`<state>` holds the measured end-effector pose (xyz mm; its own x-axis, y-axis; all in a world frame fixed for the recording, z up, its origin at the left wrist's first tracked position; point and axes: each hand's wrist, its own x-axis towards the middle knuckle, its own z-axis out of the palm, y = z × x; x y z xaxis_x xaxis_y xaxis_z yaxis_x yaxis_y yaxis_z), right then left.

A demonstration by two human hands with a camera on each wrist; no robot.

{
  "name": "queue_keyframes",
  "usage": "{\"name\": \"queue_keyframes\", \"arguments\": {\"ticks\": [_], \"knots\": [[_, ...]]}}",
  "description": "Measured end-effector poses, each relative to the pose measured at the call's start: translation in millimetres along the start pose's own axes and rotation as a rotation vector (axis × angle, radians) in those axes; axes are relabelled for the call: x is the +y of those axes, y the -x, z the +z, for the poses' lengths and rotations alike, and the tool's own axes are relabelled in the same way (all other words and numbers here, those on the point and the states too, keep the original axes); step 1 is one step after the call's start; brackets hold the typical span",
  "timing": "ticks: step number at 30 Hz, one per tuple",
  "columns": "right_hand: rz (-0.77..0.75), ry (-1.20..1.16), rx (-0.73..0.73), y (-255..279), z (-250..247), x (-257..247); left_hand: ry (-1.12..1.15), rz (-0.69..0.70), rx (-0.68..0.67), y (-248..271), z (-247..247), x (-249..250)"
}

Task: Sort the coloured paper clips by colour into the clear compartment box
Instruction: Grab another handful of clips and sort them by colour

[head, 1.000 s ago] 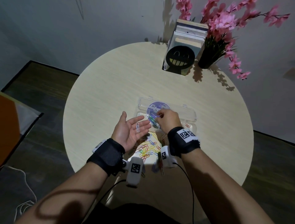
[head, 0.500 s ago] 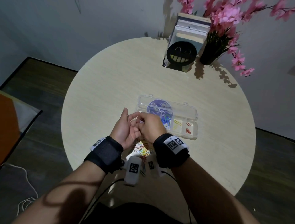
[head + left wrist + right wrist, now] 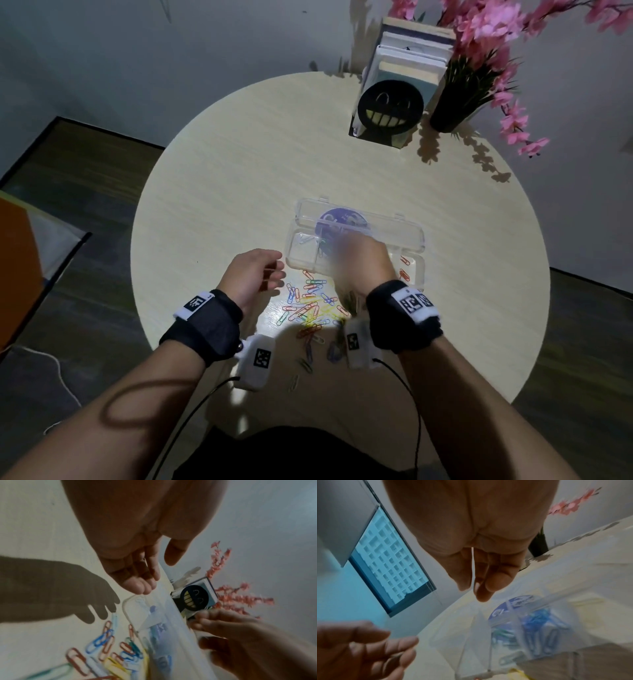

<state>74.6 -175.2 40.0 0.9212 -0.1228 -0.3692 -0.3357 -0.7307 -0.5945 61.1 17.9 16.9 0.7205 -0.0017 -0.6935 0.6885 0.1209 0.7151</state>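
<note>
The clear compartment box (image 3: 412, 241) lies open mid-table, its lid folded back; its rim also shows in the left wrist view (image 3: 126, 609). Inside are blue clips (image 3: 537, 622), red clips (image 3: 404, 269) at the right end and a pale clip (image 3: 303, 238) at the left end. A loose pile of coloured paper clips (image 3: 308, 308) sits in front of the box. My right hand (image 3: 356, 257) hovers blurred over the box's middle, thumb pressed to fingertips (image 3: 494, 584) as if pinching a clip too small to make out. My left hand (image 3: 262, 274) floats left of the box, palm inward, fingers loosely curled.
The round pale table (image 3: 239, 164) carries a book stand with a black smiley face (image 3: 390, 106) and a dark vase of pink flowers (image 3: 455, 102) at the far right. A few stray clips (image 3: 308, 361) lie near the front edge. Dark floor surrounds the table.
My right hand went to the left palm, where a white clip lay, then swung right over the box. The left hand has turned from palm-up to palm-inward with fingers curling.
</note>
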Motion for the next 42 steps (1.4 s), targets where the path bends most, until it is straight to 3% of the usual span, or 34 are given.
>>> {"name": "queue_keyframes", "arguments": {"ticks": [4, 8, 11, 16, 18, 21, 24, 27, 31, 35, 42], "knots": [[0.119, 0.140, -0.133, 27, -13, 53, -0.239, 0.034, 0.035, -3, 1, -10], [0.258, 0.218, -0.204, 32, 7, 82, -0.275, 0.032, -0.009, -3, 18, -13], [0.254, 0.291, -0.171, 36, 25, 78, -0.400, 0.035, -0.029, 1, 28, -16], [0.100, 0.288, -0.234, 43, 57, 63, -0.977, 0.080, -0.158, -3, 38, -33], [0.048, 0.196, -0.265, 44, 60, 63, -0.922, 0.096, -0.252, -8, 42, -43], [0.072, 0.125, -0.226, 49, 48, 77, -0.824, 0.106, -0.234, -5, 36, -44], [0.118, 0.214, -0.266, 58, 43, 86, -1.028, 0.069, -0.141, -3, 25, -43], [0.083, 0.287, -0.321, 67, 62, 72, -1.106, -0.003, -0.181, 1, 28, -52], [0.050, 0.287, -0.311, 63, 83, 48, -0.884, 0.013, -0.220, 7, 44, -57], [0.027, 0.285, -0.296, 55, 87, 37, -0.704, -0.025, -0.136, 1, 45, -64], [-0.001, 0.293, -0.301, 55, 83, 38, -0.605, 0.004, -0.077, -3, 38, -69]]}}
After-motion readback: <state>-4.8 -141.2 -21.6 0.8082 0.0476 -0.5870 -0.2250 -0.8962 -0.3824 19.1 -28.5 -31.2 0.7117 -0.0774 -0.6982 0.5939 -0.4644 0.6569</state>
